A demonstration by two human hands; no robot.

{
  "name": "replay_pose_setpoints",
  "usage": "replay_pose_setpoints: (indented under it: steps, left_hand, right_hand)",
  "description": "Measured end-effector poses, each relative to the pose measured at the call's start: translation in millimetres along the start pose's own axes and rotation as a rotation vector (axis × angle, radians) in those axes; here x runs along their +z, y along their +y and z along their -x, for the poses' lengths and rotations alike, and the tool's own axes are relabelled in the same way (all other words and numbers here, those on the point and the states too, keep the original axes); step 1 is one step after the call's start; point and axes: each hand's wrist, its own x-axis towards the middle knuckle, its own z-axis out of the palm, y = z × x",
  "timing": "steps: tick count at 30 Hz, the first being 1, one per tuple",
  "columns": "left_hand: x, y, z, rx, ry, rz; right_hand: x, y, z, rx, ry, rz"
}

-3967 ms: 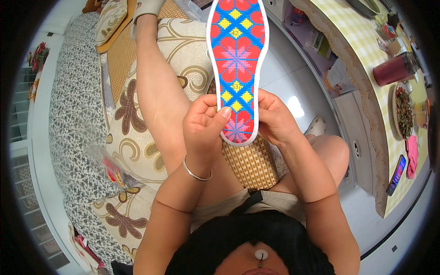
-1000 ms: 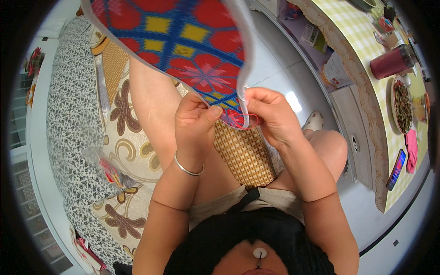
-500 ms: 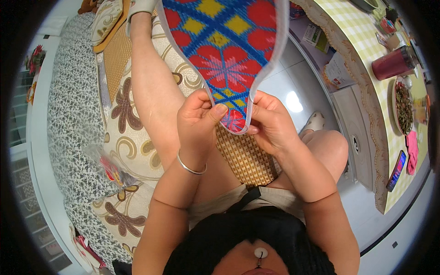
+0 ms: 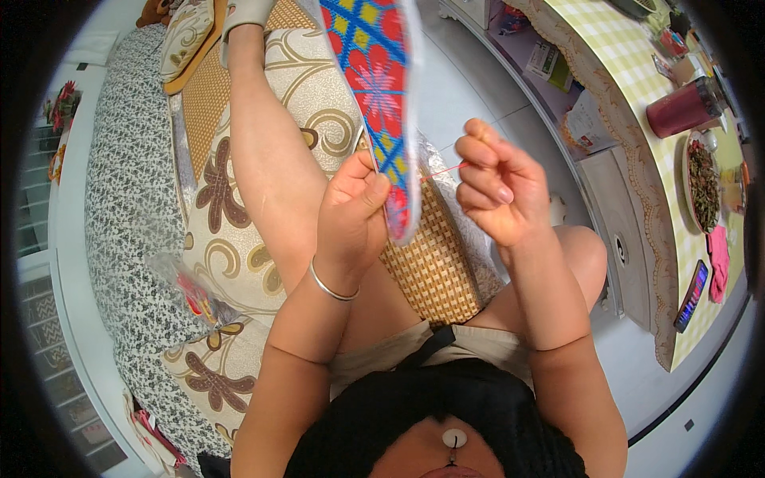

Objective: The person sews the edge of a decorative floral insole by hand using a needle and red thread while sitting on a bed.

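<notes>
Above tan woven matting (image 4: 434,275), my left hand (image 4: 351,211) pinches a floral red-blue fabric insole (image 4: 376,88), its pattern seemingly filled, my right hand (image 4: 504,185) clutching thin red thread (image 4: 441,170) not yet drawn flush.

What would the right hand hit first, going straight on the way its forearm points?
The right hand points forward, slightly left; the way looks free over the floor, passing right of the insole. Depth is unclear, so it might brush the insole's edge.
</notes>
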Motion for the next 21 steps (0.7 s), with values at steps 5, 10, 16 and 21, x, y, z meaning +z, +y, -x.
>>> replay_pose_setpoints:
  steps: [5,10,16,21]
  left_hand:
    - [-1.2,-1.3,0.7,-0.259,-0.076,0.438]
    - [-2.6,-5.2,0.9,-0.329,-0.101,0.660]
    - [-8.0,-4.0,6.0,-0.346,-0.030,0.648]
    - [-11.6,-4.6,6.3,-0.354,-0.039,0.645]
  right_hand:
    - [22.4,6.0,7.7,-0.475,0.189,0.997]
    - [35.3,45.7,7.4,-0.732,0.076,1.548]
    - [17.4,46.9,4.0,-0.908,-0.031,1.863]
    - [18.2,48.7,5.3,-0.886,-0.016,1.833]
